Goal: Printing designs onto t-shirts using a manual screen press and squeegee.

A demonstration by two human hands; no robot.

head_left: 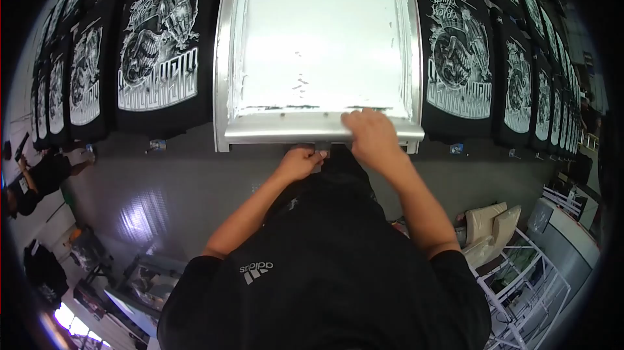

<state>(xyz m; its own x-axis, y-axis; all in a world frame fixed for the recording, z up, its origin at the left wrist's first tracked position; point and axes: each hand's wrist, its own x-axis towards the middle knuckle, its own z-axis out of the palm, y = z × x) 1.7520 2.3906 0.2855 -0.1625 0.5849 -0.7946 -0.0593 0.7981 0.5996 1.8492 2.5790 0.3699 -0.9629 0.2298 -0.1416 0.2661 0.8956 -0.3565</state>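
Note:
In the head view, a screen frame (220,57) with a white, smeared mesh (322,31) lies before me, a wide silver metal bar (273,127) along its near edge. My right hand (370,132) rests on the bar's right half, fingers curled over its top. Just below the bar's middle, my left hand (300,163) has its fingers closed round a small dark grey fitting (323,148); its exact shape is partly hidden.
Black shirts with white prints (159,38) (458,57) line both sides. A person in dark clothes (42,174) works at far left. Cream padded pieces (487,226) and a white tube rack (520,272) stand lower right; a cart (149,278) sits lower left.

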